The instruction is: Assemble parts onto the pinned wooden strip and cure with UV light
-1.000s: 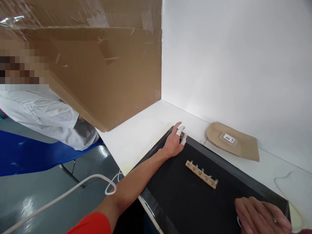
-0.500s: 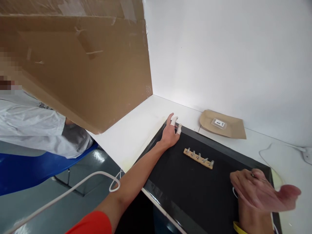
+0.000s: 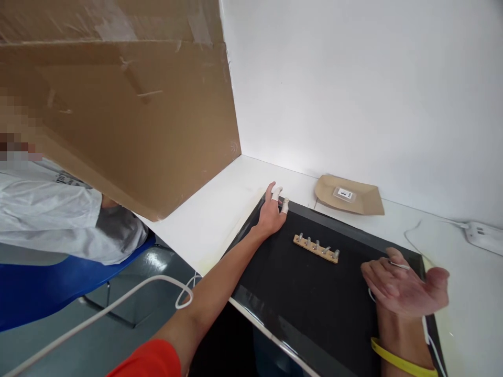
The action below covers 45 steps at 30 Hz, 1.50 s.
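My left hand [image 3: 272,213] rests at the far left corner of a black mat [image 3: 306,309], fingers spread, with white covers on two fingertips. To its right on the mat lies a short wooden strip [image 3: 315,249] carrying several upright, clear-grey pegs; neither hand touches it. My right hand [image 3: 406,288] is above the mat's right side, palm turned up, fingers curled and thumb stuck out. A thin shiny metal piece [image 3: 400,265] sits among its fingers; its exact kind is too small to tell. A yellow band [image 3: 403,361] circles the right wrist.
A brown paper tray [image 3: 369,201] holding a small labelled clear packet [image 3: 345,194] lies behind the mat. A white power strip [image 3: 485,238] with a cable is at the right. A cardboard panel [image 3: 157,131] borders the left, with a seated person [image 3: 47,209] beyond. A white cable [image 3: 118,303] crosses my left arm.
My right hand has moved a little up and left in view and turned, showing more of the metal piece. The view has shifted slightly; my left hand and the wooden strip stay in place.
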Each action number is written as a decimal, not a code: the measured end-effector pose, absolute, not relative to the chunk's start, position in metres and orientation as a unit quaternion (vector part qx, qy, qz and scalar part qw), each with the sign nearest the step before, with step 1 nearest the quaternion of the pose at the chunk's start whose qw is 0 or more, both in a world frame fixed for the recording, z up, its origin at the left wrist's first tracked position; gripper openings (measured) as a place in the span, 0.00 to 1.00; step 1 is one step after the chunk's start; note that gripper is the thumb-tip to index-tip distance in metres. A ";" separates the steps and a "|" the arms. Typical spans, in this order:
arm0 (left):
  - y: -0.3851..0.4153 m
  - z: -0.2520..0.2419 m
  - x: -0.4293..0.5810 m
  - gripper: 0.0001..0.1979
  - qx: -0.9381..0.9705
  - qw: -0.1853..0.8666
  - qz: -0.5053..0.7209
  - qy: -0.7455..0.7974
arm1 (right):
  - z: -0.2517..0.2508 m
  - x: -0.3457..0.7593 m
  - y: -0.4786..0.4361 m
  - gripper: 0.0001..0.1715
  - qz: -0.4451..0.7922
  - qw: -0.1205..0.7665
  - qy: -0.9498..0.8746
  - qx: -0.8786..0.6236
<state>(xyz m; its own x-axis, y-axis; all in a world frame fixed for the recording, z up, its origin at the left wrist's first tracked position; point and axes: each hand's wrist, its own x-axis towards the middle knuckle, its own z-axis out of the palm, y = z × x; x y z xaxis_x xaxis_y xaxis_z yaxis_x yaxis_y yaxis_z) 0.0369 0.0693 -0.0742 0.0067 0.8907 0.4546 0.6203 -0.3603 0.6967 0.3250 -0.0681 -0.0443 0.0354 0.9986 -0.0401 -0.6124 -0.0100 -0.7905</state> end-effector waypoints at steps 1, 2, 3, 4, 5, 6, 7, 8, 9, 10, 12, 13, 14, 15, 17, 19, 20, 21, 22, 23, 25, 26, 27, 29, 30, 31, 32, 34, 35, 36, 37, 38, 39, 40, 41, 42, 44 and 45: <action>0.071 -0.075 0.036 0.21 0.691 0.153 0.449 0.545 | -0.044 0.325 -0.068 0.29 0.633 0.638 -0.292 -0.325; 0.073 -0.075 0.035 0.21 0.687 0.155 0.452 0.548 | -0.044 0.325 -0.068 0.29 0.637 0.635 -0.294 -0.323; 0.075 -0.075 0.034 0.22 0.679 0.155 0.456 0.554 | -0.046 0.326 -0.067 0.29 0.640 0.631 -0.298 -0.322; 0.077 -0.075 0.034 0.22 0.670 0.155 0.461 0.560 | -0.048 0.327 -0.067 0.30 0.642 0.627 -0.302 -0.322; 0.079 -0.075 0.033 0.23 0.662 0.154 0.466 0.566 | -0.050 0.328 -0.066 0.30 0.643 0.624 -0.305 -0.322; 0.081 -0.076 0.033 0.23 0.656 0.153 0.470 0.570 | -0.052 0.329 -0.066 0.29 0.644 0.622 -0.307 -0.322; 0.083 -0.076 0.033 0.22 0.654 0.152 0.472 0.571 | -0.053 0.330 -0.066 0.29 0.645 0.622 -0.307 -0.322; 0.084 -0.076 0.034 0.22 0.653 0.152 0.474 0.571 | -0.054 0.330 -0.065 0.29 0.645 0.623 -0.304 -0.324; 0.086 -0.076 0.036 0.22 0.652 0.151 0.476 0.570 | -0.054 0.329 -0.065 0.29 0.644 0.623 -0.300 -0.328; 0.088 -0.076 0.038 0.22 0.650 0.151 0.479 0.570 | -0.052 0.327 -0.065 0.29 0.642 0.621 -0.298 -0.336; 0.091 -0.076 0.044 0.21 0.645 0.151 0.482 0.573 | -0.048 0.323 -0.065 0.30 0.637 0.615 -0.298 -0.356; 0.093 -0.076 0.046 0.22 0.644 0.152 0.483 0.573 | -0.046 0.321 -0.065 0.30 0.636 0.612 -0.298 -0.364; 0.094 -0.077 0.049 0.22 0.644 0.153 0.483 0.573 | -0.044 0.319 -0.065 0.31 0.635 0.610 -0.297 -0.370; 0.096 -0.077 0.051 0.22 0.646 0.155 0.482 0.571 | -0.042 0.317 -0.065 0.31 0.636 0.609 -0.293 -0.373; 0.098 -0.079 0.053 0.23 0.650 0.161 0.480 0.567 | -0.039 0.315 -0.065 0.31 0.641 0.609 -0.278 -0.375; 0.098 -0.080 0.052 0.24 0.655 0.167 0.477 0.562 | -0.038 0.314 -0.065 0.32 0.643 0.611 -0.269 -0.375; 0.098 -0.080 0.051 0.24 0.657 0.171 0.476 0.559 | -0.039 0.314 -0.064 0.33 0.644 0.609 -0.269 -0.376; 0.098 -0.081 0.050 0.24 0.658 0.175 0.475 0.558 | -0.039 0.315 -0.064 0.33 0.642 0.609 -0.272 -0.379; 0.098 -0.081 0.049 0.25 0.658 0.179 0.474 0.557 | -0.040 0.315 -0.063 0.33 0.637 0.609 -0.278 -0.382; 0.098 -0.082 0.049 0.25 0.658 0.183 0.473 0.557 | -0.041 0.314 -0.062 0.32 0.630 0.611 -0.283 -0.387; 0.098 -0.083 0.049 0.24 0.652 0.193 0.474 0.559 | -0.041 0.314 -0.060 0.29 0.614 0.617 -0.288 -0.399; 0.098 -0.083 0.049 0.23 0.648 0.198 0.475 0.562 | -0.041 0.313 -0.059 0.28 0.607 0.620 -0.288 -0.404; 0.098 -0.083 0.049 0.23 0.643 0.203 0.477 0.564 | -0.041 0.312 -0.058 0.27 0.603 0.622 -0.286 -0.410; 0.098 -0.082 0.049 0.22 0.636 0.214 0.479 0.566 | -0.040 0.311 -0.057 0.25 0.603 0.626 -0.274 -0.413; 0.097 -0.082 0.049 0.22 0.633 0.219 0.481 0.566 | -0.039 0.311 -0.056 0.23 0.605 0.628 -0.264 -0.411; 0.097 -0.081 0.049 0.22 0.631 0.224 0.482 0.565 | -0.039 0.310 -0.055 0.22 0.607 0.632 -0.255 -0.409; 0.097 -0.080 0.049 0.22 0.629 0.229 0.484 0.564 | -0.039 0.310 -0.053 0.20 0.606 0.639 -0.245 -0.405; 0.096 -0.078 0.049 0.21 0.622 0.237 0.489 0.564 | -0.041 0.311 -0.049 0.17 0.595 0.662 -0.227 -0.395; 0.096 -0.077 0.048 0.19 0.617 0.241 0.492 0.564 | -0.043 0.311 -0.047 0.16 0.587 0.675 -0.218 -0.390; 0.095 -0.077 0.048 0.16 0.612 0.245 0.495 0.565 | -0.044 0.311 -0.045 0.15 0.582 0.686 -0.209 -0.384; 0.095 -0.077 0.048 0.14 0.607 0.249 0.499 0.566 | -0.046 0.311 -0.044 0.14 0.579 0.694 -0.201 -0.379; 0.095 -0.077 0.048 0.12 0.602 0.254 0.502 0.566 | -0.047 0.311 -0.043 0.14 0.579 0.697 -0.195 -0.375; 0.095 -0.077 0.048 0.11 0.597 0.258 0.506 0.567 | -0.048 0.311 -0.042 0.14 0.581 0.698 -0.191 -0.373; 0.095 -0.077 0.048 0.10 0.592 0.262 0.509 0.567 | -0.048 0.311 -0.041 0.14 0.583 0.698 -0.187 -0.372; 0.095 -0.077 0.048 0.10 0.588 0.264 0.512 0.567 | -0.048 0.311 -0.041 0.14 0.583 0.699 -0.184 -0.372; 0.095 -0.077 0.048 0.10 0.584 0.266 0.516 0.567 | -0.049 0.310 -0.041 0.14 0.581 0.701 -0.178 -0.373; 0.095 -0.078 0.049 0.12 0.579 0.269 0.522 0.565 | -0.048 0.309 -0.041 0.15 0.574 0.707 -0.162 -0.380; 0.095 -0.078 0.048 0.13 0.578 0.271 0.525 0.564 | -0.048 0.309 -0.041 0.16 0.570 0.709 -0.151 -0.387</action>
